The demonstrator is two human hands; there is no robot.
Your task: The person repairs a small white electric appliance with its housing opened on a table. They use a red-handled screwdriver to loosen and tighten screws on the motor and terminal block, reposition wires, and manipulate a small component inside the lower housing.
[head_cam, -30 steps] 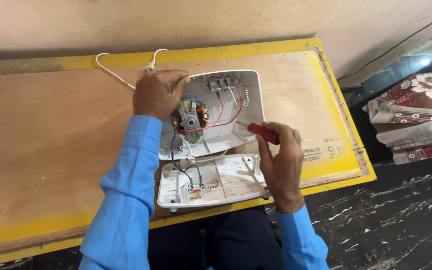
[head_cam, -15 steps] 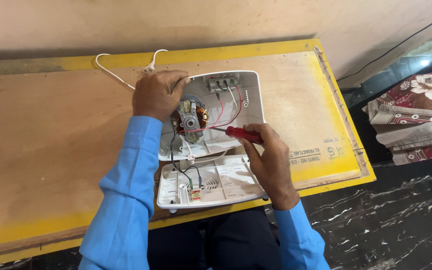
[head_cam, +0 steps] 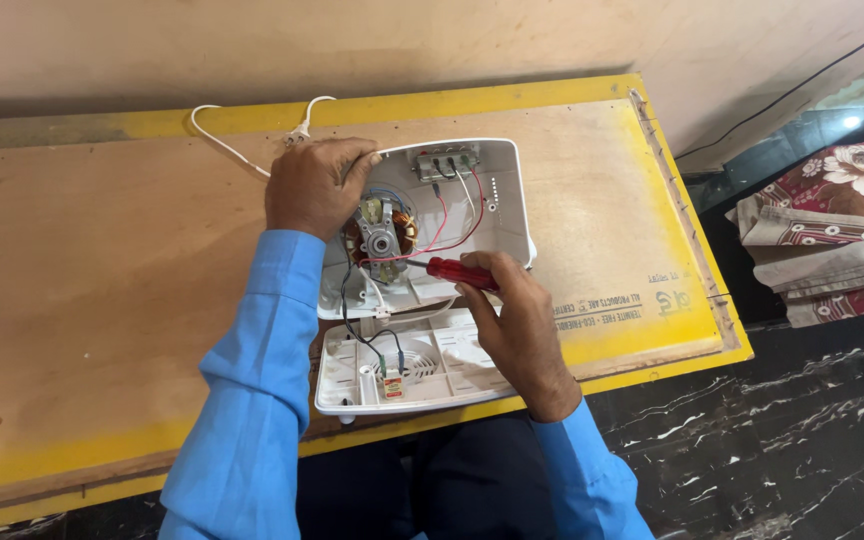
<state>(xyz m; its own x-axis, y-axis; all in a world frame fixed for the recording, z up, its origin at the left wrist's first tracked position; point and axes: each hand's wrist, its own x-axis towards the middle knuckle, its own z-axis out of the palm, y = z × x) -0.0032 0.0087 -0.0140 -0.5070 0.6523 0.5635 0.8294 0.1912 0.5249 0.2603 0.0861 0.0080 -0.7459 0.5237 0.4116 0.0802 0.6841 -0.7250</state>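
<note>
Where fingers curl, screwdriver (head_cam: 460,271) within right hand (head_cam: 514,325)

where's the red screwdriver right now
In the head view the red screwdriver sits just right of centre, gripped in the right hand, its tip reaching left toward the motor inside the open white casing.

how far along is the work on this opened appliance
Done: the white plastic casing is open, its flat cover half lying in front, motor with copper windings exposed. In hand: the right hand points a red-handled screwdriver at the motor; the left hand steadies the casing. Left: wiring loose, halves unjoined.
</note>
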